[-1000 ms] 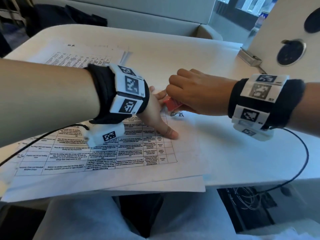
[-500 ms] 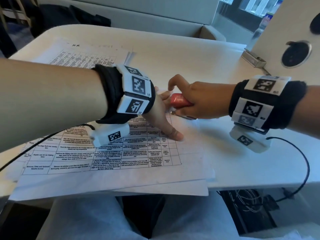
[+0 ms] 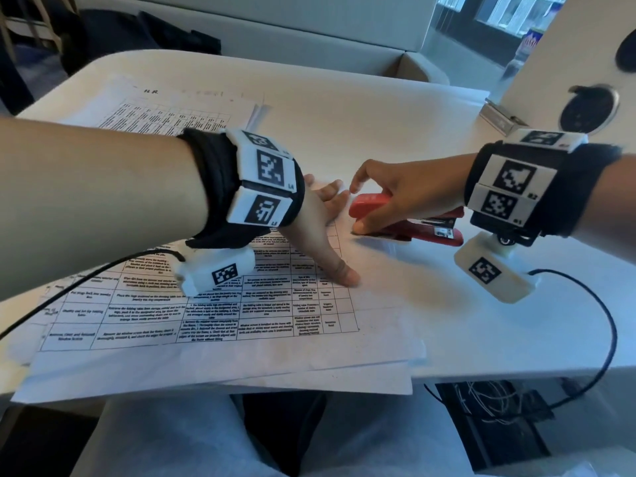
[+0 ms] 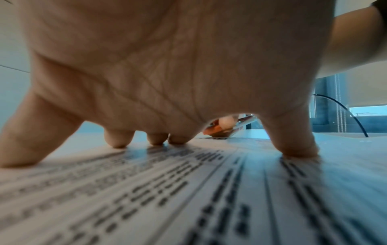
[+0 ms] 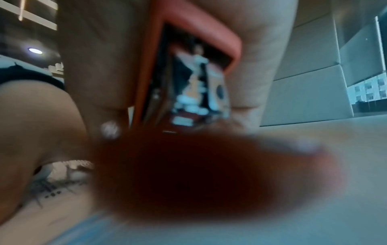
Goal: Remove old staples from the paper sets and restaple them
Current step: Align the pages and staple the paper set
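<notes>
left hand (image 3: 323, 232): flat, fingers spread, pinning papers (image 3: 241, 315) on tabletop (image 3: 378, 132)
right hand (image 3: 406, 197): grip wraps red stapler (image 3: 423, 225) at papers' far corner
progress: judged mid-restaple; second stack (image 3: 172, 111) behind untouched; staple unseen

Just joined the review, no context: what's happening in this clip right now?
A person is restapling paper sets at a white table. The left hand presses spread fingers flat on the printed paper set, pinning it. The right hand grips a red stapler low at the set's far right corner; whether its nose is over the sheet is unclear. A second paper stack lies further back.
</notes>
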{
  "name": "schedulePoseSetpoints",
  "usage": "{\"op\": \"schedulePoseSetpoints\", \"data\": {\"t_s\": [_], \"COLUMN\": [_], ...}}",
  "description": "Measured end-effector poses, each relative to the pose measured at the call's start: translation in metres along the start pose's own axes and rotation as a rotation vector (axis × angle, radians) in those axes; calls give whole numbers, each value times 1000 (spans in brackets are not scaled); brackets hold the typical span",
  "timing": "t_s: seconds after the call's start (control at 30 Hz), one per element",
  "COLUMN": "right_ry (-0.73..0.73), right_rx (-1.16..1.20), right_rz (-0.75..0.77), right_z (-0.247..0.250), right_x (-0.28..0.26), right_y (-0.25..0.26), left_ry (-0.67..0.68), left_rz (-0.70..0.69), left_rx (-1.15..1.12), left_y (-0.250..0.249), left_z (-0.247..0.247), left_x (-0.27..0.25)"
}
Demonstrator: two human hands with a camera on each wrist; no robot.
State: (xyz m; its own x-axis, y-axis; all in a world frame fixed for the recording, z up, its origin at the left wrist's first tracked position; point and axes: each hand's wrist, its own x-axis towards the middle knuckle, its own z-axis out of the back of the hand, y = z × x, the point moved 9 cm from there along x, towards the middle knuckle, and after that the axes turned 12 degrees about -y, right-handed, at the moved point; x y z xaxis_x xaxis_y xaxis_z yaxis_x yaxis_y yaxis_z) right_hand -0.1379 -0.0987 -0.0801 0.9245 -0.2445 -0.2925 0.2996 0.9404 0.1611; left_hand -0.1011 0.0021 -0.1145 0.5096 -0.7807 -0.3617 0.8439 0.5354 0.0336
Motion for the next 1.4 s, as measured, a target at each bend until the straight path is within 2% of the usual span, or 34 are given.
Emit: {"op": "schedulePoseSetpoints", "data": {"t_s": [0.23, 0.47, 0.6, 0.8, 0.97, 1.07, 1.13, 1.2, 1.4], "right_ry": [-95, -199, -256, -146, -105, -127, -135, -134, -147], "right_rx": [-265, -306, -373, -325, -324, -332, -343, -351, -337], "right_rz": [50, 139, 127, 147, 191, 204, 219, 229, 237], "right_z": [9, 14, 16, 10, -5, -3, -3, -5, -4], "right_x": [-6, -17, -25, -38, -40, -39, -38, -38, -38], "right_y": [0, 11, 14, 15, 15, 15, 16, 17, 19], "left_ry": [21, 9, 4, 0, -111, -316, -406, -440, -427], "left_rz": [-5, -7, -11, -8, -99, -188, -209, -232, -232], "left_rx": [7, 34, 47, 44, 87, 60, 1, -36, -111], "left_y": [-1, -2, -2, -4, -17, -33, -38, -41, -41], "left_z": [4, 5, 4, 6, 19, 42, 52, 56, 54], "left_x": [-4, -5, -4, -7, -7, -11, -14, -12, -8]}}
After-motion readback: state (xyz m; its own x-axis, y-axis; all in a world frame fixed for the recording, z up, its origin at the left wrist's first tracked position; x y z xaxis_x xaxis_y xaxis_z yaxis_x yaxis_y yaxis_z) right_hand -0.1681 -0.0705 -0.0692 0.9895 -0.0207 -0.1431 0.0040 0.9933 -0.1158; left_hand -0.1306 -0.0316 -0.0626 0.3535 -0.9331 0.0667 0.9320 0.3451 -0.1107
